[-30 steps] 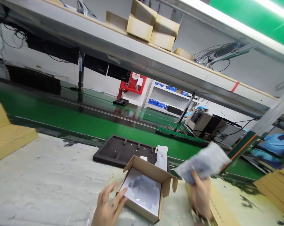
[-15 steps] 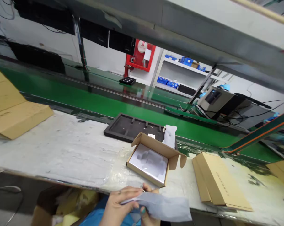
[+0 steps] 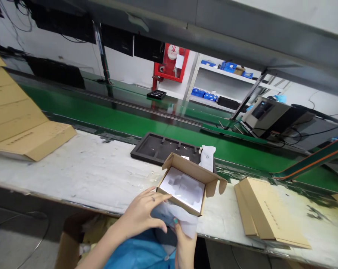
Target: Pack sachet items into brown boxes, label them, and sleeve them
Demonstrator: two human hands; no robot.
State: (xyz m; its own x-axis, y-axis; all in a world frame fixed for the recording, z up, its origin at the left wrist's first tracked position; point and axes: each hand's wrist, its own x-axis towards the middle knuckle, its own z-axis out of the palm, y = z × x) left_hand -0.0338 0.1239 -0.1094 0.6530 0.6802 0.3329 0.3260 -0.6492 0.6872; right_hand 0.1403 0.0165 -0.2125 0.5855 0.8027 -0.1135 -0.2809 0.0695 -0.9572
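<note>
A white translucent pouch (image 3: 182,216) is in my right hand (image 3: 184,244), its thumb pressed on the near side. At the pouch's left end, my left hand (image 3: 142,213) has its fingers stretched out and its thumb apart. Whether its fingertips touch the pouch I cannot tell. Just beyond both hands stands an open cardboard box (image 3: 178,203) with a white moulded insert (image 3: 182,188) in it. A second white pouch (image 3: 207,158) lies on the right end of a black foam tray (image 3: 149,149) behind the box.
Folded cardboard (image 3: 272,213) lies on the right of the white worktop (image 3: 101,175). More cardboard (image 3: 42,140) stands at the left. A green conveyor belt (image 3: 124,119) runs behind. Below the worktop edge is an open carton (image 3: 69,239) with crumpled material.
My left hand has come off the pouch's end and its fingers have spread. The pouch, still in my right hand, has moved up close to the box and is more crumpled.
</note>
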